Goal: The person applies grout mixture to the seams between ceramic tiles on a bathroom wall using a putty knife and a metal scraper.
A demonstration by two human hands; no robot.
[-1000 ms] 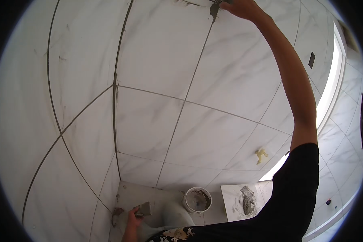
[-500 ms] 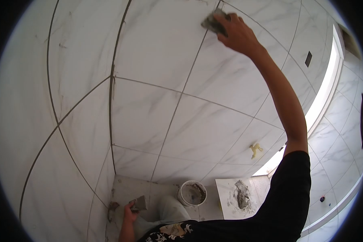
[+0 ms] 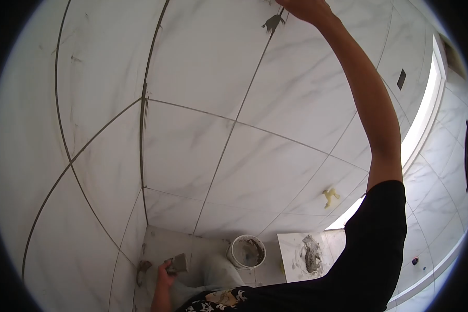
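Note:
My right hand (image 3: pixel 307 9) is raised against the tiled wall (image 3: pixel 192 62) at the top edge, closed, with its fingertips partly cut off. The grey scraper it held a moment ago is out of view. Just below the hand, a dark patch of wet grout (image 3: pixel 273 23) sticks across a tile joint. Low down, my left hand (image 3: pixel 164 275) is wrapped round a flat, square grey scraper (image 3: pixel 179 263) smeared with grout, held near my knee.
A white bucket (image 3: pixel 232 256) with grey residue stands on the floor. Beside it, a white board (image 3: pixel 290 244) carries a heap of grey grout (image 3: pixel 312 254). A yellowish fitting (image 3: pixel 329 197) protrudes from the wall. A bright window edge (image 3: pixel 424 109) runs along the right.
My right hand has moved upward to the frame's top edge, taking its scraper out of sight. A dark grout patch now shows on the joint there. My left hand has hardly moved.

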